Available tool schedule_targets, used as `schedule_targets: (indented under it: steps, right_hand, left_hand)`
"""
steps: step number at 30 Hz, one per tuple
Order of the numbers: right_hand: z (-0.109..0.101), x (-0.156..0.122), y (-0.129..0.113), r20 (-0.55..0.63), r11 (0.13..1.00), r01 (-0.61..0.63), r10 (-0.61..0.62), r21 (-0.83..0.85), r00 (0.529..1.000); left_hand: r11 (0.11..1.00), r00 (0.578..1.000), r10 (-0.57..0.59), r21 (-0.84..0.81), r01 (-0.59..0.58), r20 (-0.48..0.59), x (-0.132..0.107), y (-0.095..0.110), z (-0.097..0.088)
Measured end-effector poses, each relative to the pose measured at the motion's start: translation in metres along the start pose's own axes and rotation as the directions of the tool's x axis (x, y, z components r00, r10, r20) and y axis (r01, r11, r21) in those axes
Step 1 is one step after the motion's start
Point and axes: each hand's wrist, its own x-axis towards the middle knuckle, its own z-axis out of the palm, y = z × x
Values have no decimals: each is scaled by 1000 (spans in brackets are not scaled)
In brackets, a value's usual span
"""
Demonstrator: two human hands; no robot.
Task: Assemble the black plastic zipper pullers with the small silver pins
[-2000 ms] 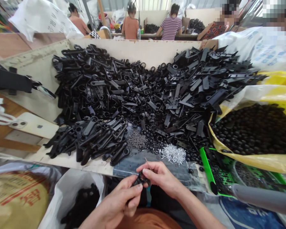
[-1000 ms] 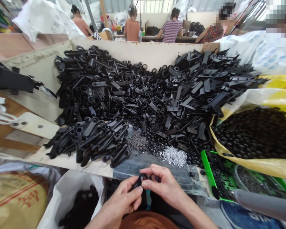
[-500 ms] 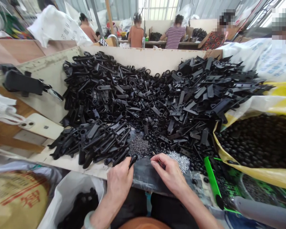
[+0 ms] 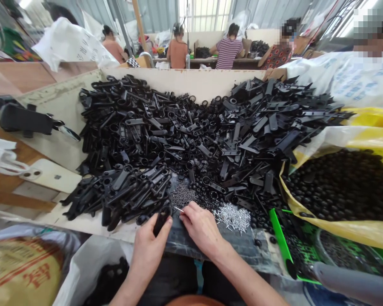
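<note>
My left hand (image 4: 150, 240) is closed around a black plastic handle piece (image 4: 162, 216), its far end up near the pile edge. Between the thumb and fingers of my right hand (image 4: 203, 229) is a thin metal pin (image 4: 178, 209), its tip pointing left, close to the black piece. Whether the two touch, I cannot tell. Just beyond my hands lies a heap of small dark grey metal parts (image 4: 181, 195). A heap of shiny silver pins (image 4: 232, 216) sits to the right of my right hand. Long black handle pieces (image 4: 127, 191) are stacked on the left.
Large mounds of black plastic parts (image 4: 140, 119) fill the walled bench. At right are a yellow-edged bag of black balls (image 4: 341, 182) and a green tray (image 4: 281, 242). A phone (image 4: 54, 175) lies left. A white sack (image 4: 83, 263) stands below. Several people work beyond.
My right hand has moved left with the pin, closer to the black handle piece. My left hand has turned and come slightly left and down. The view has shifted a little.
</note>
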Motion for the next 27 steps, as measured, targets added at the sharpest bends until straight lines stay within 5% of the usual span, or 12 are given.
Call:
schedule_targets:
  steps: [3, 5, 7, 9, 11, 13, 15, 21, 27]
  right_hand:
    - [2, 1, 1, -9, 1000, -14, 14, -4, 1000]
    - [-1, -2, 2, -27, 1000, -1, 2, 20, 1000]
    - [-5, -7, 3, -50, 975, -33, 45, 220, 998]
    - [-7, -14, 1, -15, 807, -127, 166, 576, 986]
    - [-4, -21, -3, 88, 507, -219, 269, 834, 959]
    - [1, -28, -8, 156, 327, -252, 293, 911, 943]
    - [8, -33, -10, 183, 248, -258, 289, 934, 940]
    - [17, -38, -8, 213, 146, -261, 278, 954, 937]
    - [12, -39, -8, 116, 244, -180, 254, 953, 960]
  left_hand:
    - [875, 965, -230, -408, 261, 124, -6, 8, -4]
    - [784, 933, -292, -507, 360, 211, -11, 12, -4]
    - [728, 917, -305, -558, 398, 256, -15, 14, -3]
    - [680, 904, -309, -596, 428, 297, -18, 15, -1]
    - [617, 885, -302, -635, 465, 355, -20, 16, 3]
    - [548, 866, -295, -672, 499, 403, -22, 17, 6]
    - [497, 856, -295, -698, 516, 423, -23, 17, 9]
    - [476, 852, -316, -707, 523, 418, -25, 16, 15]
    - [449, 816, -346, -682, 577, 463, -23, 12, 18]
